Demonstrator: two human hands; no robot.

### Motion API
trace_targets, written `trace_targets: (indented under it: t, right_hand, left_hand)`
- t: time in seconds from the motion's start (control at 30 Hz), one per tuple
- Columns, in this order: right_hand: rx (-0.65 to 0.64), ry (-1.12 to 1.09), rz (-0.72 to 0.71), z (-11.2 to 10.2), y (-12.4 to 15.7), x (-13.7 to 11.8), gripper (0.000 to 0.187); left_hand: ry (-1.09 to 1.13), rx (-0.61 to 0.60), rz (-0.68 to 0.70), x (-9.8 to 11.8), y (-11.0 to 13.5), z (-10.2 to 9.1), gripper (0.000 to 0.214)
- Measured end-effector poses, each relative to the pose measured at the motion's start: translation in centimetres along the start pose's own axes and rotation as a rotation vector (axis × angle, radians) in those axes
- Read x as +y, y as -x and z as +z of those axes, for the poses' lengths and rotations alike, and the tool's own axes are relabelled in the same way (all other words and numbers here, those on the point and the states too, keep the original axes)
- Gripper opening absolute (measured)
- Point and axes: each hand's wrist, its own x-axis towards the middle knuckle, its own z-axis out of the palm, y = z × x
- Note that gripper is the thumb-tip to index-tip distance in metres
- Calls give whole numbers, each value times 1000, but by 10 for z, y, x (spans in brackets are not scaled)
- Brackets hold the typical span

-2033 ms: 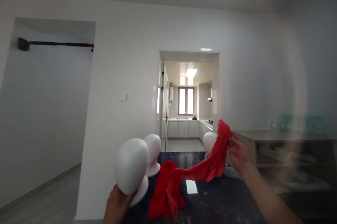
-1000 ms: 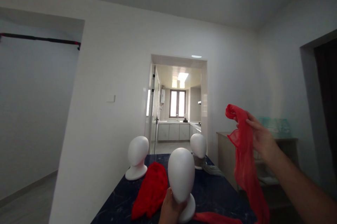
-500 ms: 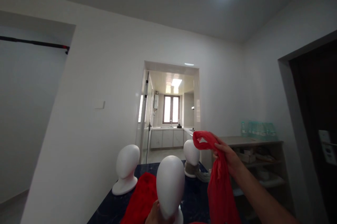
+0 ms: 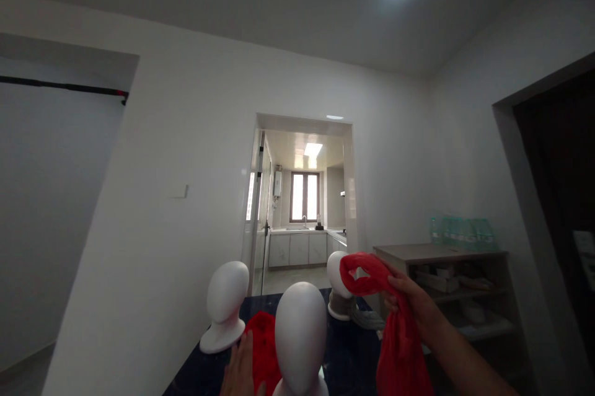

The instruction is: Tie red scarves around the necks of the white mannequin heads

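Gripping a red scarf (image 4: 400, 352), right hand (image 4: 411, 306), fingers closed round it, raised above the desk (image 4: 346, 356). Left hand (image 4: 239, 371), fingers straight, grasping nothing, just beside white mannequin head (image 4: 301, 331).

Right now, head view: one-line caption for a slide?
Right hand holds red scarf beside nearest mannequin head; left hand open beside it.

The bottom edge cuts off the nearest foam head (image 4: 300, 328) at its base and the left hand (image 4: 240, 370) at its wrist; I lose the red scarf (image 4: 400, 346) there too.
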Motion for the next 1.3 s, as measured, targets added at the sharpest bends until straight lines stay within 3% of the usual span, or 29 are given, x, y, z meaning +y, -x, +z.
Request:
trace_targets:
  t: [0.03,0.1,0.17,0.23,0.3,0.37,0.43,0.5,0.7,0.8,0.93,1.03,1.3]
  right_hand:
    - [-3,-1,8,2,2,0,59]
    - [-13,-11,18,10,5,3,58]
    - [-37,-9,32,21,5,9,60]
    - [-67,7,46,33,5,17,63]
    - [-94,21,63,44,4,24,62]
    - [-108,26,74,49,6,29,59]
    - [-114,31,96,47,9,30,58]
    - [-130,33,126,41,14,28,60]
    - [-350,45,275,18,33,9,64]
    - [-399,51,303,19,38,2,56]
    - [-363,79,319,29,42,1,52]
    - [-312,105,309,33,44,4,49]
    - [-240,130,220,14,38,21,33]
  left_hand:
    - [43,73,60,23,-7,-17,87]
    - [141,71,173,80,-20,-42,83]
    - [247,-129,193,141,-28,-54,77]
    - [431,-353,169,192,-33,-53,86]
    - [627,-540,138,227,-35,-45,89]
    - [755,-687,112,248,-38,-38,64]
    - [782,-735,75,261,-42,-36,28]
    - [764,-741,57,271,-47,-38,13]
    - [608,-856,114,312,-56,-52,19]
    - [430,-798,280,333,-57,-60,20]
    - [168,-708,655,351,-63,-76,20]
    - [30,-717,739,353,-72,-91,22]
    - [-242,-868,596,327,-81,-115,12]
